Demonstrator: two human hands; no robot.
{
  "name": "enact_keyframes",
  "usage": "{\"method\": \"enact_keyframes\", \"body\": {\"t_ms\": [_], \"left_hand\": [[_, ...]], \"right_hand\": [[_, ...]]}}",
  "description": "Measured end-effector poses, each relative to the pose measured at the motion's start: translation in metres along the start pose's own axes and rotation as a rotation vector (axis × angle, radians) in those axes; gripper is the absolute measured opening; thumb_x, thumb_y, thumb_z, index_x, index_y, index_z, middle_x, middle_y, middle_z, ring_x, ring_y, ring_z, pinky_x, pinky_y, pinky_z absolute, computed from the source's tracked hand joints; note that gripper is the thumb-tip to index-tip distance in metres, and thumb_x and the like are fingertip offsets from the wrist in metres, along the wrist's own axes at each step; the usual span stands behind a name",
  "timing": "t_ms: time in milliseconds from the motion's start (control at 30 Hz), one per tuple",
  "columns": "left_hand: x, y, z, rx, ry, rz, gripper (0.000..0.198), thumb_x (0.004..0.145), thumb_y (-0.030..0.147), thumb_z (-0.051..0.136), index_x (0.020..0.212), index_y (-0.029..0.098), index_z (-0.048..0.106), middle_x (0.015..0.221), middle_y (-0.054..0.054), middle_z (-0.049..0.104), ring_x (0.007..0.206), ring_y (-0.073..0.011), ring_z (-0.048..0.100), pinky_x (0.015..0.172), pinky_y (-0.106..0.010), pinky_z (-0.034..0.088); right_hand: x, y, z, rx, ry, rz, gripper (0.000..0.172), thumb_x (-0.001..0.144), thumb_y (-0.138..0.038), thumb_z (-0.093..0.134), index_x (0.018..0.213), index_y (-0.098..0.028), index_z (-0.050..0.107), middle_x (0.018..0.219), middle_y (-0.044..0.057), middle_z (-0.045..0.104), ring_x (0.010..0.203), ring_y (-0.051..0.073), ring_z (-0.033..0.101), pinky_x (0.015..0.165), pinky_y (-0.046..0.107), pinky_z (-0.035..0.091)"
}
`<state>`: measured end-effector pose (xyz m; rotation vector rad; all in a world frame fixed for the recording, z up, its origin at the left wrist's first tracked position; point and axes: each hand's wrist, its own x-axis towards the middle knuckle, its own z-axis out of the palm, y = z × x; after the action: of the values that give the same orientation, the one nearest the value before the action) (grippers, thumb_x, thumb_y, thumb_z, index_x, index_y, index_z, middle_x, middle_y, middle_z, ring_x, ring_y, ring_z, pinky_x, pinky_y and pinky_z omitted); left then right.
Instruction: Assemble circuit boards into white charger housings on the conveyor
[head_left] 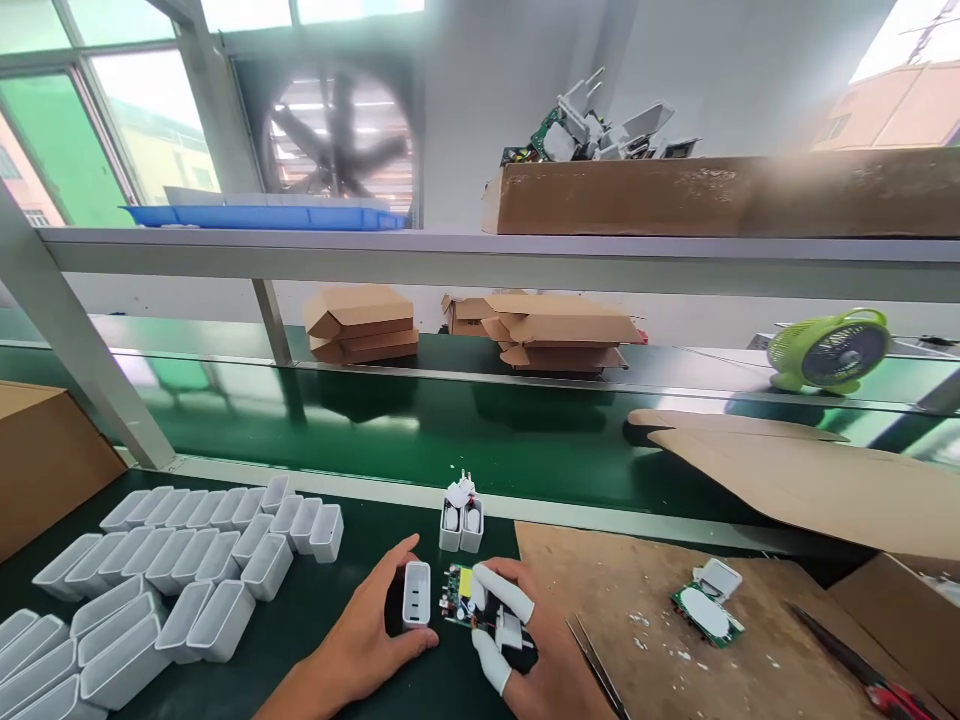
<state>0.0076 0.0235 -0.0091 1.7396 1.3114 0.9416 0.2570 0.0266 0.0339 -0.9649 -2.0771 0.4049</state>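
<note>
My left hand (367, 625) curls around a small white plastic case (417, 596) with slots in its face, the thumb at its near end. Just to the right, my right hand (536, 640), with white covers on two fingertips, grips a circuit board (457, 594). The board carries a yellow part and small components, and a white block sits near the fingers. Beyond the hands stand two white cases (460, 530) with parts inside. Rows of open white cases (180, 570) lie left of my left hand. Metal tweezers (596, 665) lie beside my right hand.
A brown board (600, 580) covers the right side, bearing another circuit board (709, 610) and white scraps. Red-handled pliers (862, 660) lie at far right. A metal shelf beam (450, 262) crosses overhead. Behind it are flattened cartons (562, 325) and a green fan (829, 350).
</note>
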Motion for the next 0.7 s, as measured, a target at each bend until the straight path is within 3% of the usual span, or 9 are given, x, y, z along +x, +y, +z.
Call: {"method": "enact_keyframes", "body": {"t_ms": [100, 233, 333, 700], "left_hand": [[-0.008, -0.001, 0.005, 0.05, 0.026, 0.148, 0.088, 0.087, 0.018, 0.072, 0.16, 0.034, 0.026, 0.141, -0.007, 0.063, 0.128, -0.0289, 0.062, 0.112, -0.047, 0.05], [-0.009, 0.002, 0.004, 0.169, 0.09, 0.306, 0.077, 0.095, 0.019, 0.064, 0.159, 0.037, 0.025, 0.149, -0.008, 0.059, 0.136, -0.0293, 0.057, 0.115, -0.05, 0.049], [-0.008, 0.002, 0.003, 0.226, 0.089, 0.322, 0.072, 0.096, 0.018, 0.063, 0.157, 0.036, 0.03, 0.154, -0.01, 0.054, 0.139, -0.0308, 0.055, 0.115, -0.052, 0.049], [-0.011, -0.002, 0.003, 0.261, 0.058, 0.332, 0.077, 0.099, 0.019, 0.058, 0.163, 0.035, 0.018, 0.153, -0.01, 0.056, 0.142, -0.0309, 0.052, 0.116, -0.054, 0.047]], "right_hand": [[-0.001, -0.01, 0.001, -0.04, 0.033, -0.1, 0.06, 0.091, -0.012, 0.055, 0.149, -0.025, 0.044, 0.134, 0.011, 0.066, 0.119, 0.022, 0.07, 0.098, 0.03, 0.061], [-0.002, -0.014, 0.006, -0.17, 0.052, -0.239, 0.063, 0.088, -0.008, 0.05, 0.15, -0.021, 0.044, 0.13, 0.013, 0.069, 0.117, 0.024, 0.07, 0.097, 0.033, 0.061], [0.0, -0.015, 0.007, -0.198, 0.027, -0.272, 0.065, 0.087, -0.006, 0.048, 0.151, -0.018, 0.042, 0.128, 0.015, 0.069, 0.114, 0.025, 0.07, 0.096, 0.035, 0.061], [0.001, -0.021, 0.014, -0.26, -0.011, -0.237, 0.059, 0.088, -0.008, 0.047, 0.146, -0.015, 0.045, 0.12, 0.017, 0.072, 0.106, 0.028, 0.072, 0.09, 0.041, 0.064]]}}
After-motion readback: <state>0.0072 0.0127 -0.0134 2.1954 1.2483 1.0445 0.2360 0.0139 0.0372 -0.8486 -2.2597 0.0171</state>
